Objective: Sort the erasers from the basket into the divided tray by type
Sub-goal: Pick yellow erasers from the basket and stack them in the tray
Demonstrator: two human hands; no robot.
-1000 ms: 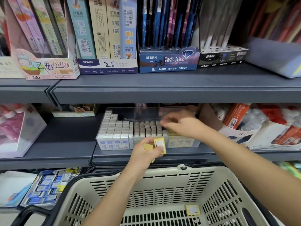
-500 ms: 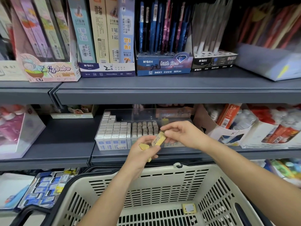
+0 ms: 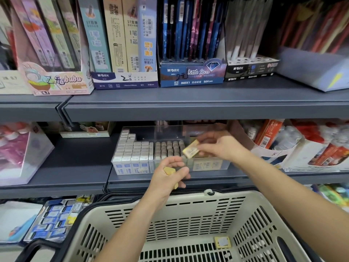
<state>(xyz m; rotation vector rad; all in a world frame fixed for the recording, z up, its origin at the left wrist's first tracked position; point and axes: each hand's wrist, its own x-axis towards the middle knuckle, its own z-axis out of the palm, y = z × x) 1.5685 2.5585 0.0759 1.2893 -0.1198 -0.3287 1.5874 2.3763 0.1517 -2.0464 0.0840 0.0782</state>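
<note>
Right hand (image 3: pixel 220 146) pinched yellow rectangular eraser (image 3: pixel 191 151) over clear plastic divided tray (image 3: pixel 166 133); left hand (image 3: pixel 168 178) clutched similar yellow erasers (image 3: pixel 168 170) nearer.

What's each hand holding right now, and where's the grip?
Right hand pinches one labelled eraser by its right end. Left hand holds yellow erasers in its palm, with the fingers curled round them; the exact grip is hidden.

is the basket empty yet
No, one yellow eraser lies on the floor of the basket, near its right wall.
</note>
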